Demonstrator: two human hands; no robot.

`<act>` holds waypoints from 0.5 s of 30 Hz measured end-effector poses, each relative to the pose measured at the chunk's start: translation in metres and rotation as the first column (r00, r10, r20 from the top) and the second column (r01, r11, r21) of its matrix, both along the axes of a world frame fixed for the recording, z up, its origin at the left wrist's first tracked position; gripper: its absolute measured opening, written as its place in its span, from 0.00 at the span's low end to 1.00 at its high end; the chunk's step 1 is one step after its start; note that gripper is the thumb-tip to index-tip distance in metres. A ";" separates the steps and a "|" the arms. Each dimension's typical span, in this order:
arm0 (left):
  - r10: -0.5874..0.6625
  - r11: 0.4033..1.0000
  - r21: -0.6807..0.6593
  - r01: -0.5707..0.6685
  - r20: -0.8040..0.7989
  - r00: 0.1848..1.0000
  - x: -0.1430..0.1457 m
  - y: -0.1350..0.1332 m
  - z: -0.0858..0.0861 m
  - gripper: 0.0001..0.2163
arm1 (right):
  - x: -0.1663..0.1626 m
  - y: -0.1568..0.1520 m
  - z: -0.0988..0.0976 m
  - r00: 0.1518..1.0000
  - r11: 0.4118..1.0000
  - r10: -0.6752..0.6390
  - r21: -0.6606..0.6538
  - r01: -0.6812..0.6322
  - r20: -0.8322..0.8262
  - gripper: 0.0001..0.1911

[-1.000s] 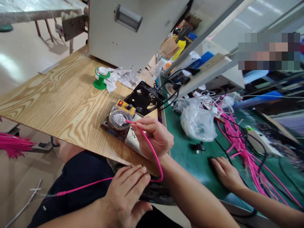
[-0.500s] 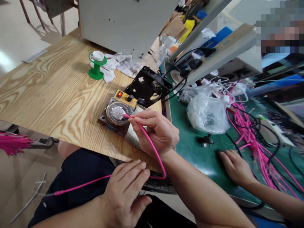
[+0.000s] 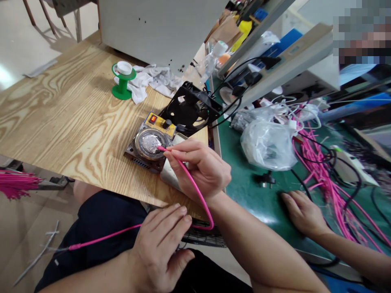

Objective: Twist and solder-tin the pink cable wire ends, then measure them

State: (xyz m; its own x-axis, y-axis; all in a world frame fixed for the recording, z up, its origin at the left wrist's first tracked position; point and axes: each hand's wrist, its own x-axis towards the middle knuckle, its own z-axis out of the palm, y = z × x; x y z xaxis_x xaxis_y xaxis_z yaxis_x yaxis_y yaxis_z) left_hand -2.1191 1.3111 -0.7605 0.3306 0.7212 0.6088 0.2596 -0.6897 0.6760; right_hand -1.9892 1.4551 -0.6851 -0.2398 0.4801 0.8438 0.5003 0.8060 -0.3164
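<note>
My right hand (image 3: 200, 167) pinches a pink wire (image 3: 195, 191) near its tip and holds that tip in the silvery molten metal of a small solder pot (image 3: 148, 145) on the wooden board (image 3: 70, 118). The wire loops back under my left hand (image 3: 160, 248), which lies over it at the board's near edge with fingers stretched out, thumb curled below. The wire's other end trails left over my dark-clothed lap.
A black fan (image 3: 187, 110) stands behind the pot, a green spool (image 3: 122, 81) and white rag (image 3: 152, 79) farther back, a white cabinet (image 3: 159, 28) beyond. On the green mat (image 3: 244, 191) lie a plastic bag (image 3: 267, 144) and pink wires (image 3: 324, 183). Another person's hand (image 3: 304, 213) rests there.
The view has shifted slightly down and left. My right hand keeps the wire tip in the solder pot; both hands have barely moved.
</note>
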 end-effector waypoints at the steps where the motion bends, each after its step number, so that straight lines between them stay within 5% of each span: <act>1: 0.005 1.000 0.000 -0.005 -0.001 1.000 0.000 0.000 0.000 0.23 | 0.000 0.000 0.000 1.000 1.000 0.003 0.003 -0.003 -0.003 0.11; 15: 0.009 1.000 0.006 -0.009 -0.013 1.000 0.000 0.000 -0.001 0.22 | -0.001 0.001 0.000 1.000 1.000 0.016 0.005 -0.016 -0.023 0.12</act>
State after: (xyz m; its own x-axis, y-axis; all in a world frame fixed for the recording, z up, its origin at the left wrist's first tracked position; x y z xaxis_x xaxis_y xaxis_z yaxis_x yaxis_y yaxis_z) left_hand -2.1194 1.3112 -0.7612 0.3317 0.7205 0.6090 0.2744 -0.6913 0.6684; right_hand -1.9902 1.4558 -0.6855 -0.2280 0.4725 0.8513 0.4797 0.8154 -0.3241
